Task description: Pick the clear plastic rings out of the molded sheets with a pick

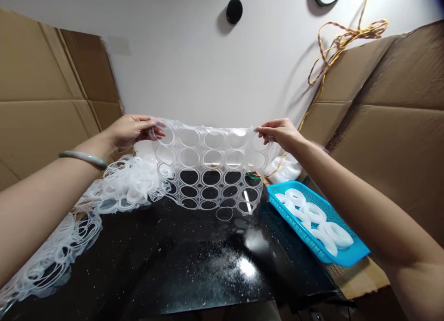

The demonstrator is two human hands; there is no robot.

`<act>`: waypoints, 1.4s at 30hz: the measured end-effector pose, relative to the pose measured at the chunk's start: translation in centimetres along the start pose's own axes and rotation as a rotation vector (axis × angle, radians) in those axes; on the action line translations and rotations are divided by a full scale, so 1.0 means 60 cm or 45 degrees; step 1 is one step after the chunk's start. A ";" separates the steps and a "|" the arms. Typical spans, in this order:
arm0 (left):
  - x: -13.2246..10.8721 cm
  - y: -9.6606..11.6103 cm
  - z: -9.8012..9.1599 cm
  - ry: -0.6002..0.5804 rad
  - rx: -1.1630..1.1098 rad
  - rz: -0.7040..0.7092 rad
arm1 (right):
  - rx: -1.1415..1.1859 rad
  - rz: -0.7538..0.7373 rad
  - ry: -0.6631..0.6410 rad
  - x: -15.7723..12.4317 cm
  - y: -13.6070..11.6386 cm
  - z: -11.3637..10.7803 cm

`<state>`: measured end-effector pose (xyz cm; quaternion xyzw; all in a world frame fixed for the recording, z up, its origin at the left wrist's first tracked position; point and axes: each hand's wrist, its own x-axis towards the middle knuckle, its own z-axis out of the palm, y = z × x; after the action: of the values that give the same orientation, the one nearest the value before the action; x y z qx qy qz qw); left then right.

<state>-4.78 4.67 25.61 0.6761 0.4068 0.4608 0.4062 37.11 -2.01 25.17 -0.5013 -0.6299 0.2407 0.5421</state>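
Note:
A translucent sheet with rows of round holes [212,150] hangs stretched between my two hands above the black table. My left hand [133,130] pinches its upper left corner, and a pale bangle [83,157] circles that wrist. At the upper right corner, my right hand [277,132] grips the edge between thumb and fingers. One thin clear ring [224,214] is at the sheet's lower edge; whether it hangs or lies on the table I cannot tell. Below my left hand spreads a heap of clear rings and holed scraps [135,180].
A blue basket [298,226] with stacks of white rings [314,213] stands at the right. White powder specks the glossy black table [145,261]. Cardboard panels [52,80] rise on both sides. A yellow-brown twisted cord [342,43] hangs at the upper right. A clear plastic bag [286,168] sits behind the basket.

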 end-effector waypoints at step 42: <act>-0.356 -0.308 0.064 -0.671 1.049 0.560 | -0.623 0.090 -0.556 -0.396 0.219 0.056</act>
<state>-9.58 -9.49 1.33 0.9415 0.2870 0.1519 0.0897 36.74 -17.41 2.52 -0.5747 -0.7527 0.2028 0.2492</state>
